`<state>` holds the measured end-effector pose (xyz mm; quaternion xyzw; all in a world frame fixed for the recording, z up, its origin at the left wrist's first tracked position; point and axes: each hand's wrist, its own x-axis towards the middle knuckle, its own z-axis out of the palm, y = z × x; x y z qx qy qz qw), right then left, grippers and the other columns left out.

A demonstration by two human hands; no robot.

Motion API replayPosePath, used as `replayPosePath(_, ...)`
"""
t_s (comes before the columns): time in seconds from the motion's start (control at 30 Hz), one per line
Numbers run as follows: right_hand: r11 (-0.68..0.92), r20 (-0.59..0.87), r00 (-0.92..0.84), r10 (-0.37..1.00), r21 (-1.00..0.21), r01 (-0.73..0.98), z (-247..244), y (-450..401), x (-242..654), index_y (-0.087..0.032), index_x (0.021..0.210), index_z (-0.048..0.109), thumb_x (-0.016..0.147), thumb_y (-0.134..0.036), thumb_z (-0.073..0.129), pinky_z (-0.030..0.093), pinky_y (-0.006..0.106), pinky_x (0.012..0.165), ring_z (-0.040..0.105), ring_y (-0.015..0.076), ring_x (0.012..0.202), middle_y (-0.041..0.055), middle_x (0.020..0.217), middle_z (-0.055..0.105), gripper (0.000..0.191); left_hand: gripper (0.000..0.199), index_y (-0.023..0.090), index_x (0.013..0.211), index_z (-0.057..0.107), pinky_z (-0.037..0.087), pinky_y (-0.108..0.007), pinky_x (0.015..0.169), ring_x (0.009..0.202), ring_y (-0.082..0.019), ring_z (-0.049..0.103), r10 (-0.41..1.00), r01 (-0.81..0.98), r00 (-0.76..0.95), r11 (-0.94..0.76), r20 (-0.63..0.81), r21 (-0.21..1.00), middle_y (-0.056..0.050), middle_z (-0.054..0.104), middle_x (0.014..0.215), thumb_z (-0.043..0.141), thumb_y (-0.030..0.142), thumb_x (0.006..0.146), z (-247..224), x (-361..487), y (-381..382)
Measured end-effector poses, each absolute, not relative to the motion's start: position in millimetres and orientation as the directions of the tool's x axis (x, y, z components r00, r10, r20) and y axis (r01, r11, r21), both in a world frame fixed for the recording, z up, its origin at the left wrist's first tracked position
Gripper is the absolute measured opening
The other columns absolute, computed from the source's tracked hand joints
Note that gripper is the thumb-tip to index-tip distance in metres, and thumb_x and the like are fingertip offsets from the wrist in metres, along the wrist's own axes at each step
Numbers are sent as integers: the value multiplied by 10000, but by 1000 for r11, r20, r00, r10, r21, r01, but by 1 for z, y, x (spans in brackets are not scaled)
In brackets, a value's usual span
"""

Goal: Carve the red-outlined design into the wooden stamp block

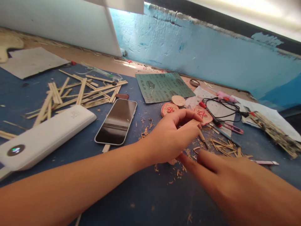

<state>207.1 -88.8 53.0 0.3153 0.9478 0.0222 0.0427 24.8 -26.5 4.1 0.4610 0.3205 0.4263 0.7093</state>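
Note:
My left hand (172, 136) reaches in from the left, thumb and fingers pinched on a small pale wooden piece (194, 121), mostly hidden by the fingers. Just below these fingertips, a thin wooden stick with a dark tip (202, 138) points down toward the table; whether it is held I cannot tell. My right hand (225, 175) is close by at the lower right, its index finger stretched to the underside of my left hand and the other fingers curled. What it grips is hidden. Behind the left hand lie round wood slices with a red flower (169, 108) and a red star (201, 115).
Wood shavings (180, 172) and cut sticks (223, 147) litter the blue table. A phone (117, 122), white power bank (47, 136) and stick pile (82, 92) lie left. Green sandpaper (162, 86) is behind; black cables (223, 108) and a bark strip (275, 131) lie right.

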Motion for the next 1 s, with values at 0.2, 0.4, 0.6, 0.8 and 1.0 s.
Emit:
replayPosePath(0.2, 805, 57, -819, 570, 159, 572, 48, -101, 220, -206, 1250, 605, 939, -75, 460, 344, 329, 419, 602, 158, 481, -31, 705, 648, 368, 227, 186, 991, 669, 469, -271, 780, 864, -138, 599, 907, -365, 419, 207, -39, 908, -15, 695, 991, 654, 250, 774, 6, 22, -22)
replayPosePath(0.4, 760, 10, -764, 645, 97, 642, 54, -91, 215, -206, 1311, 628, 900, -37, 428, 316, 332, 421, 562, 138, 450, 0, 804, 700, 488, 253, 192, 1016, 680, 459, -264, 790, 875, -126, 595, 906, -343, 422, 184, -24, 921, 5, 685, 1013, 625, 217, 770, 6, 21, -24)
replayPosePath(0.6, 756, 16, -760, 650, 84, 649, 52, -91, 216, -196, 1262, 654, 884, -16, 396, 307, 324, 417, 589, 142, 434, -10, 750, 644, 492, 283, 199, 1033, 677, 470, -266, 813, 860, -127, 586, 902, -333, 431, 195, -34, 922, 3, 696, 1009, 611, 187, 757, 7, 21, -25)
replayPosePath(0.8, 747, -12, -749, 663, 82, 660, 52, -90, 216, -178, 1245, 675, 841, 4, 431, 365, 296, 428, 630, 141, 467, 2, 761, 666, 506, 290, 207, 1025, 677, 471, -269, 762, 817, -131, 589, 892, -337, 443, 258, -89, 906, -2, 702, 1014, 620, 199, 741, 11, 20, -26)
replayPosePath(1.0, 725, -43, -724, 689, 41, 687, 47, -92, 219, -161, 1288, 703, 829, 6, 427, 425, 296, 403, 604, 142, 433, 66, 885, 761, 561, 251, 197, 1007, 683, 489, -285, 805, 881, -158, 638, 905, -354, 411, 268, -109, 896, -21, 727, 1012, 697, 251, 763, 10, 21, -23)
